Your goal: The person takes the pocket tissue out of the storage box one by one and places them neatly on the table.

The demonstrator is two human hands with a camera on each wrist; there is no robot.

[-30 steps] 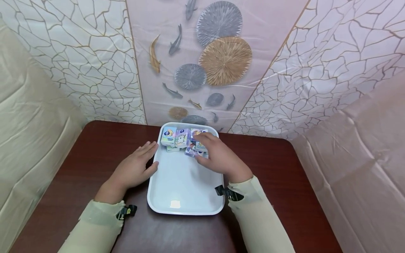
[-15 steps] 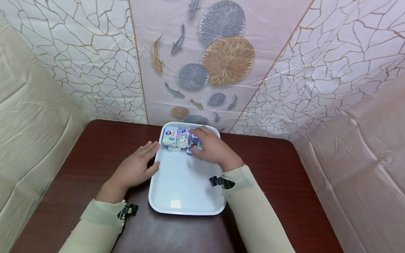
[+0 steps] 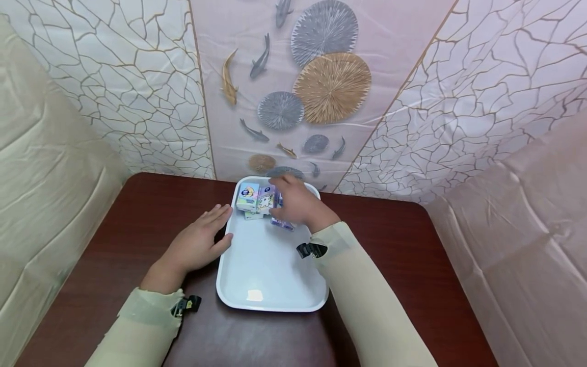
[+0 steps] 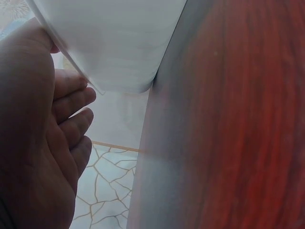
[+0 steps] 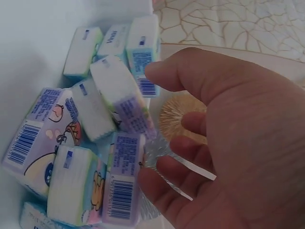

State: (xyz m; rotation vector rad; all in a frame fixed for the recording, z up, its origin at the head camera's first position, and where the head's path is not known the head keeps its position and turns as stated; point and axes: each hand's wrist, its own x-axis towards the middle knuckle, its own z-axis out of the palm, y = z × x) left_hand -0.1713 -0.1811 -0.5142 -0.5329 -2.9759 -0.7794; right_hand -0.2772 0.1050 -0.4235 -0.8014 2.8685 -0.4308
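Observation:
A white tray [image 3: 270, 270] holds several small packs of tissues at its far end. A light-blue pack [image 3: 248, 191] and a purple pack [image 3: 266, 200] with a white cartoon figure lie uppermost at the left. My right hand [image 3: 300, 203] hovers over the right part of the pile and hides some packs. In the right wrist view, this hand [image 5: 238, 129] has its fingers spread and slightly bent, beside a tilted tissue pack [image 5: 126, 98], with nothing in its grasp. Along the tray's left rim, my left hand [image 3: 194, 244] touches the edge with its fingers extended.
The tray lies on a dark red-brown wooden table [image 3: 394, 285]. Behind it hangs a patterned cloth [image 3: 247, 107] with fish and round leaf prints. Beige cloth panels [image 3: 513, 229] stand at both sides.
My right hand has moved left and away from me across the pile, now nearer the purple pack. The left hand stays at the tray's rim. The camera view has shifted slightly.

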